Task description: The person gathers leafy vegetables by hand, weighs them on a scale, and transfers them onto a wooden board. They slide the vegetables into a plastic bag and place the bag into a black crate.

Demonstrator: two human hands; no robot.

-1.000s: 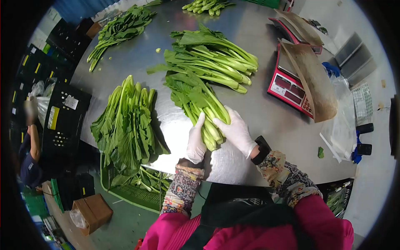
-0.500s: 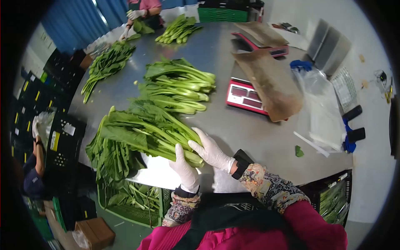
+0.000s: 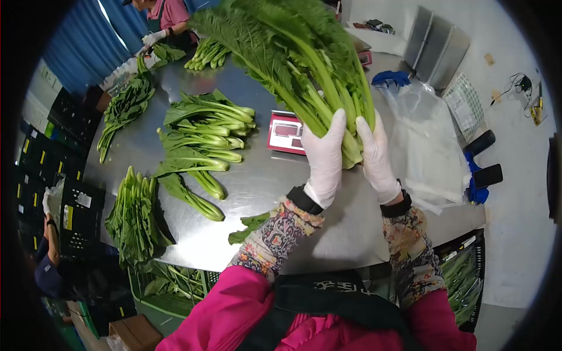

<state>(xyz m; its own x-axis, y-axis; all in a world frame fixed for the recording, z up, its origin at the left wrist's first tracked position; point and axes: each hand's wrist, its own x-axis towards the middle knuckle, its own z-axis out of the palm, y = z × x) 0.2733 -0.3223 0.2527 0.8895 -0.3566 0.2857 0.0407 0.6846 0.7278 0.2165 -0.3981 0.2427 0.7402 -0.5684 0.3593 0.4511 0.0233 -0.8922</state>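
Leafy greens (image 3: 313,70), gathered in one bunch, are held up above the worktop (image 3: 351,231), leaves fanned away from the person and pale stem ends pointing back. The gloved left hand (image 3: 325,157) grips the stems from one side and the gloved right hand (image 3: 379,159) clasps them from the other. Behind the bunch, a red scale (image 3: 285,134) is partly hidden. To the left, a row of similar stalks (image 3: 205,131) lies on the worktop, with another bundle (image 3: 132,216) near the edge. A loose leaf (image 3: 247,228) lies beside the left forearm; clear plastic bags (image 3: 430,164) lie to the right.
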